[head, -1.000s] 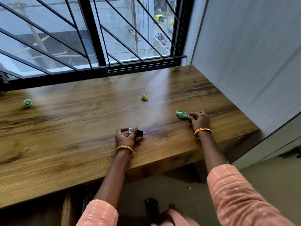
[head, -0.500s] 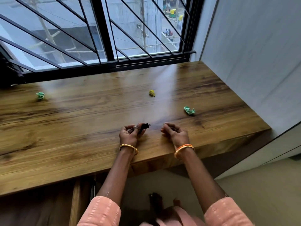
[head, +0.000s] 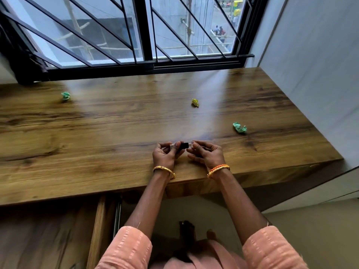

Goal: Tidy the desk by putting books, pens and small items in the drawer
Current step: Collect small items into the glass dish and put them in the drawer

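While the wide brown wood-grain surface (head: 97, 136) carries no books or pens, three crumpled paper scraps remain: a green one (head: 240, 128) near right, another green one (head: 65, 95) far left, a yellow one (head: 195, 102) far centre. Near the front edge, the left hand (head: 165, 155) and right hand (head: 206, 154) pinch opposite ends of a small black item (head: 184, 145), possibly a USB stick. Judging by this, tidying is nearly finished.

The worktop (head: 97, 133) carries three crumpled paper balls: two green (head: 65, 95) (head: 240, 128) and one yellow (head: 195, 102). One small black device (head: 184, 145) is present. Two hands are in view, left hand (head: 165, 155) and right hand (head: 207, 154), with one bangle set per wrist.
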